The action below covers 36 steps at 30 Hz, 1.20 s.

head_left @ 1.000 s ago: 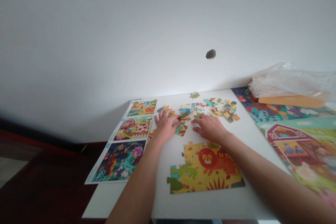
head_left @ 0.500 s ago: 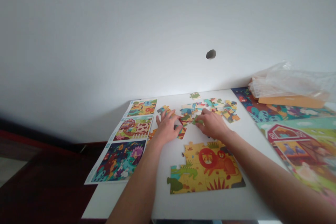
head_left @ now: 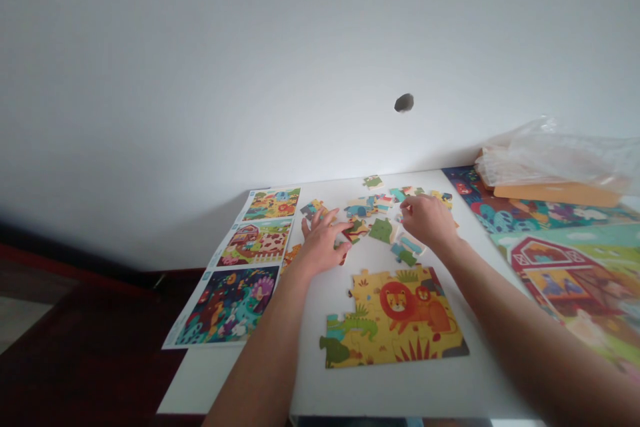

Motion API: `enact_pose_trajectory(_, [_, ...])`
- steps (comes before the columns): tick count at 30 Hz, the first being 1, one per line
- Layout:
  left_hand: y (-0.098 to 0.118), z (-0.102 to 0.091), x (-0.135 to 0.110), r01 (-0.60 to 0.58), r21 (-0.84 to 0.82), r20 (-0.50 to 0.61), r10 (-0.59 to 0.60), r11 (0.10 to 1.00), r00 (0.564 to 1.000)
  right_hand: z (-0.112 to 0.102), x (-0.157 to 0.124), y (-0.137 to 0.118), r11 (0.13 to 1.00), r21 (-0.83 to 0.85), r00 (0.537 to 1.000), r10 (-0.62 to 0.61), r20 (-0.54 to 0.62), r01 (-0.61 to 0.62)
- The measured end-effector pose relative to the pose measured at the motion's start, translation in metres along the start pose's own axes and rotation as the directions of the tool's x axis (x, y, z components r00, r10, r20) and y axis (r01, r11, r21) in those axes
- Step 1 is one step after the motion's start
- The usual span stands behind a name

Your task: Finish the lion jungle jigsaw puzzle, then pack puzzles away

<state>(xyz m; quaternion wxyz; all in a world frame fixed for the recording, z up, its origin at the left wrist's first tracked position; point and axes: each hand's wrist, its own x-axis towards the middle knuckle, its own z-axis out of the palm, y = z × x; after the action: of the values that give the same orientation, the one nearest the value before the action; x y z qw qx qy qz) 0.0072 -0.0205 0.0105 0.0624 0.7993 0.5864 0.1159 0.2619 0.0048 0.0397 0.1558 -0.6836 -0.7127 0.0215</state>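
Colourful cardboard puzzle pieces (head_left: 383, 230) litter the white worktop (head_left: 400, 387). Your left hand (head_left: 323, 240) rests on some, fingers spread and released. Your right hand (head_left: 427, 220) curls its fingers over others; a grasp cannot be told.

One left hand (head_left: 323, 243), one right hand (head_left: 427, 220), three reference pictures (head_left: 255, 243), one lion puzzle (head_left: 395, 320).

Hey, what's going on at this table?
A person is working among loose jigsaw pieces at the far side of a white table. The left hand lies spread on a few pieces. The right hand is curled over others, though whether it grips one is unclear. In front of them lies a partly built lion puzzle, with a picture sheet to the left.
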Motion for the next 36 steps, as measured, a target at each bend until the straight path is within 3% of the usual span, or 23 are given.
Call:
enact_pose_trajectory(3, [-0.001,0.0,0.0,0.0,-0.002,-0.007,0.0,1.0,1.0,-0.005,0.004,0.005,0.998,-0.025,0.998,0.062,-0.002,-0.062])
enact_pose_trajectory(6, [-0.001,0.0,0.001,0.018,-0.019,-0.019,-0.018,1.0,1.0,-0.009,0.005,0.004,0.996,-0.059,0.992,0.065,0.109,-0.059])
enact_pose_trajectory(10, [-0.003,0.003,0.002,0.029,-0.036,-0.041,-0.03,0.999,0.999,-0.011,0.002,0.002,0.993,-0.098,0.955,-0.038,0.294,0.07])
enact_pose_trajectory(14, [-0.001,0.009,0.005,0.044,-0.017,-0.07,-0.045,0.999,0.997,-0.01,0.0,0.005,0.974,-0.096,0.915,-0.155,0.371,0.204])
enact_pose_trajectory(16, [0.002,0.011,0.006,0.061,-0.007,-0.091,-0.062,0.998,0.994,-0.008,0.001,0.007,0.973,-0.093,0.905,-0.16,0.395,0.213])
enact_pose_trajectory(19, [0.006,0.011,0.006,0.082,-0.007,-0.138,-0.082,0.997,0.987,-0.003,0.003,0.008,0.985,-0.097,0.931,-0.098,0.352,0.14])
enact_pose_trajectory(21, [0.006,0.012,0.007,0.081,-0.013,-0.165,-0.082,0.997,0.983,0.0,0.003,0.005,0.986,-0.067,0.949,-0.125,0.29,0.15])
enact_pose_trajectory(25, [0.004,0.013,0.008,0.066,-0.044,-0.175,-0.073,0.997,0.982,0.009,-0.001,-0.002,0.933,0.06,0.887,-0.357,0.294,0.355])
enact_pose_trajectory(27, [0.003,0.013,0.008,0.061,-0.062,-0.166,-0.07,0.996,0.984,0.012,-0.002,-0.003,0.915,0.068,0.866,-0.399,0.3,0.398])
enact_pose_trajectory(32, [0.006,0.011,0.008,0.014,-0.133,-0.239,-0.046,0.991,0.97,0.013,-0.002,-0.001,0.95,0.044,0.924,-0.312,0.22,0.31])
enact_pose_trajectory(36, [0.011,0.011,0.01,-0.079,-0.362,-0.29,-0.032,0.929,0.957,0.013,-0.003,-0.008,0.911,0.336,0.935,-0.31,0.174,0.239])
